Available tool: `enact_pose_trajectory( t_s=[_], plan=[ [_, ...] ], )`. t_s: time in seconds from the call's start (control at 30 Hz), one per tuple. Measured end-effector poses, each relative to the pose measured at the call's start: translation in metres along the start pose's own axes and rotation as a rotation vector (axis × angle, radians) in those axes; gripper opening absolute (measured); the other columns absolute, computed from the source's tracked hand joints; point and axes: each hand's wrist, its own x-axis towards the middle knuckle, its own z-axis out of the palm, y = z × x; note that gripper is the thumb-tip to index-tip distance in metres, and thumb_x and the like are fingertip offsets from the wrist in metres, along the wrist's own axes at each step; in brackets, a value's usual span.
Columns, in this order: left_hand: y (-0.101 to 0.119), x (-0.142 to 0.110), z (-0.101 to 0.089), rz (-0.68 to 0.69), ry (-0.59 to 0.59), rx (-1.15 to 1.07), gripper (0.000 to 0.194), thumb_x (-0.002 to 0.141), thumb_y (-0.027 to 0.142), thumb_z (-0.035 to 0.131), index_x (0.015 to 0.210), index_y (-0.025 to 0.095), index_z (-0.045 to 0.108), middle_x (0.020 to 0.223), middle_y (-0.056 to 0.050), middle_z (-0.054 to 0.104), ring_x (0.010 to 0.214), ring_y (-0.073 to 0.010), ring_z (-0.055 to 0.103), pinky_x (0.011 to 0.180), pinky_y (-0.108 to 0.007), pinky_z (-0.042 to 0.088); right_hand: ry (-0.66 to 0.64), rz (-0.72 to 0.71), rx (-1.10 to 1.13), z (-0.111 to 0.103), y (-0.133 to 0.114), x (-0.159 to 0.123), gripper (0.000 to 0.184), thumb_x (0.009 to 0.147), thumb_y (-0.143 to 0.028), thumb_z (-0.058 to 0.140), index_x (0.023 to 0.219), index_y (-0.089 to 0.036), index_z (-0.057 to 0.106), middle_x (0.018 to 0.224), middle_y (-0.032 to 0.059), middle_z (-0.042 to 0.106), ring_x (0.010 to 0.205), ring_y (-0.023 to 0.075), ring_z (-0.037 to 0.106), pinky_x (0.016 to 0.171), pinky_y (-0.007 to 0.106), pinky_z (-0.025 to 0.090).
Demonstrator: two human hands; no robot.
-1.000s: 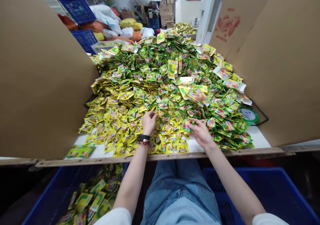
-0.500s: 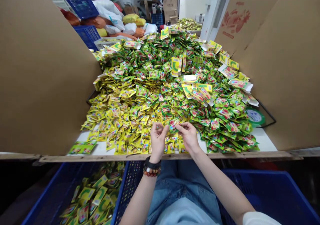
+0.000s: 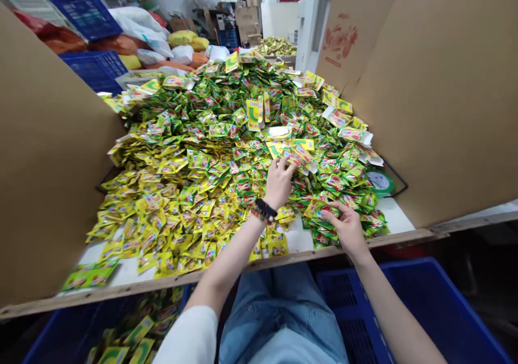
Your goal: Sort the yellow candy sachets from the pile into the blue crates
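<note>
My left hand (image 3: 279, 181) reaches forward over the heap, its fingers apart and slightly bent. The fingertips are at the near edge of a group of flat yellow and pink cartons (image 3: 301, 156); whether they touch is hard to see. My right hand (image 3: 348, 228) is lower and to the right, just above the table's front edge. Its thumb and fingers pinch a small green sachet (image 3: 321, 210) with a red print, over more green sachets. Yellow sachets (image 3: 170, 213) cover the left and middle of the heap, and green sachets (image 3: 335, 183) its right side.
Cardboard walls (image 3: 437, 99) flank the white table (image 3: 392, 213). A green tape roll (image 3: 379, 182) lies at the right. Below the wooden edge (image 3: 243, 269) are blue crates (image 3: 437, 294), the left one holding filled cartons (image 3: 140, 329). Sacks (image 3: 141, 29) are stacked behind.
My left hand has moved away from my right, forward to the flat cartons. My right hand has shifted right with a green sachet. The view has turned to the right.
</note>
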Motion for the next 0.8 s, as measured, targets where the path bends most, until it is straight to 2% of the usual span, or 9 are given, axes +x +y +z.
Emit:
enact_pose_trajectory(
  t_s=[0.07,0.13,0.23,0.33,0.43,0.53,0.63,0.7,0.8],
  plan=[
    [-0.008,0.031,0.007,0.137,-0.107,0.198,0.035,0.084,0.003,0.046,0.109,0.017,0.064,0.13,-0.016,0.057,0.126,-0.0318,0.047,0.1,-0.049,0.042,0.0,0.002,0.008,-0.008,0.002,-0.003,0.038,0.06,-0.041,0.085,0.09,-0.02,0.074,0.063,-0.0017,0.067,0.053,0.0139,0.056,0.055,0.028,0.049],
    [-0.017,0.048,0.01,0.219,-0.171,0.314,0.03,0.086,0.006,0.043,0.108,0.015,0.062,0.124,-0.017,0.06,0.128,-0.0328,0.046,0.102,-0.049,0.04,0.0,0.011,0.023,-0.012,0.003,-0.005,0.04,0.061,-0.041,0.085,0.093,-0.02,0.075,0.064,-0.0014,0.067,0.054,0.0145,0.056,0.056,0.029,0.049],
    [-0.029,0.045,0.001,0.308,-0.178,0.378,0.025,0.084,0.014,0.051,0.108,0.013,0.058,0.126,-0.017,0.057,0.136,-0.034,0.039,0.111,-0.05,0.031,0.021,0.013,0.037,-0.014,0.003,-0.006,0.042,0.063,-0.043,0.084,0.097,-0.021,0.074,0.058,-0.0037,0.061,0.051,0.0132,0.052,0.055,0.028,0.047],
    [-0.04,0.016,-0.017,0.334,-0.219,0.366,0.022,0.08,0.021,0.055,0.101,0.014,0.055,0.116,-0.016,0.06,0.131,-0.0344,0.043,0.115,-0.052,0.024,0.047,-0.003,0.077,-0.012,0.003,-0.002,0.041,0.061,-0.044,0.084,0.094,-0.021,0.074,0.061,-0.004,0.061,0.054,0.0126,0.052,0.058,0.028,0.048],
    [-0.045,-0.026,-0.032,0.255,-0.299,0.299,0.022,0.079,0.021,0.053,0.099,0.015,0.053,0.101,-0.013,0.06,0.11,-0.0315,0.055,0.108,-0.053,0.033,0.014,-0.021,0.105,0.001,0.0,0.001,0.04,0.063,-0.044,0.083,0.094,-0.021,0.072,0.072,-0.0015,0.066,0.064,0.014,0.057,0.065,0.028,0.049],
    [-0.043,-0.067,-0.043,0.163,-0.282,0.193,0.049,0.075,0.019,0.053,0.123,0.013,0.046,0.117,-0.018,0.055,0.11,-0.0313,0.054,0.094,-0.047,0.044,-0.04,-0.076,0.09,0.026,-0.007,-0.001,0.036,0.069,-0.044,0.079,0.096,-0.022,0.072,0.075,-0.0005,0.068,0.066,0.0152,0.059,0.066,0.029,0.049],
    [-0.035,-0.101,-0.051,0.096,-0.255,0.077,0.071,0.073,0.017,0.054,0.141,0.017,0.032,0.124,-0.016,0.054,0.114,-0.0298,0.054,0.091,-0.043,0.046,-0.105,-0.212,-0.033,0.05,-0.02,-0.005,0.029,0.076,-0.04,0.074,0.1,-0.024,0.072,0.08,0.0003,0.07,0.066,0.0161,0.06,0.065,0.029,0.05],
    [-0.029,-0.119,-0.054,0.035,-0.215,0.011,0.071,0.072,0.016,0.057,0.14,0.02,0.035,0.122,-0.013,0.057,0.111,-0.0283,0.056,0.092,-0.042,0.047,-0.207,-0.349,-0.174,0.06,-0.029,-0.007,0.022,0.082,-0.035,0.068,0.102,-0.026,0.073,0.09,0.0024,0.072,0.077,0.0185,0.063,0.07,0.031,0.051],
    [-0.02,-0.141,-0.051,-0.073,-0.104,-0.022,0.064,0.071,0.015,0.061,0.133,0.023,0.045,0.118,-0.011,0.061,0.106,-0.028,0.06,0.089,-0.041,0.05,-0.485,-0.483,-0.422,0.064,-0.041,-0.006,0.02,0.088,-0.024,0.06,0.102,-0.025,0.074,0.095,0.0043,0.071,0.087,0.0201,0.064,0.077,0.032,0.051]
  ],
)
